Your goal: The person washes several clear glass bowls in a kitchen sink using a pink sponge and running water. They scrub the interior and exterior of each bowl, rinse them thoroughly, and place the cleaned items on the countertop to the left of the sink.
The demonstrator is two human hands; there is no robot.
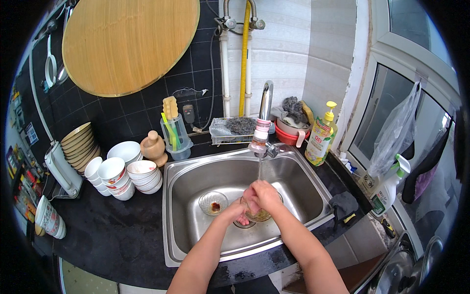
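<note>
Water runs from the tap point(261, 132) into the steel sink point(188, 174). Under the stream, my left hand point(237, 212) grips a clear glass bowl point(260, 216) by its left side. My right hand point(263, 195) is bent over the bowl's rim, its fingers curled in and pressed together; whatever they hold, if anything, is hidden. To the left of my hands, a second glass bowl point(214, 203) rests on the sink floor with a dark brown residue in it. The drain shows partly below the held bowl.
Stacked white bowls point(112, 171) and a wooden mortar point(153, 148) stand left of the sink. Behind it are a wire rack point(235, 131) with scrubbers and a red basin point(291, 134). A yellow-pump soap bottle point(321, 134) and dark cloth point(343, 204) flank the right edge.
</note>
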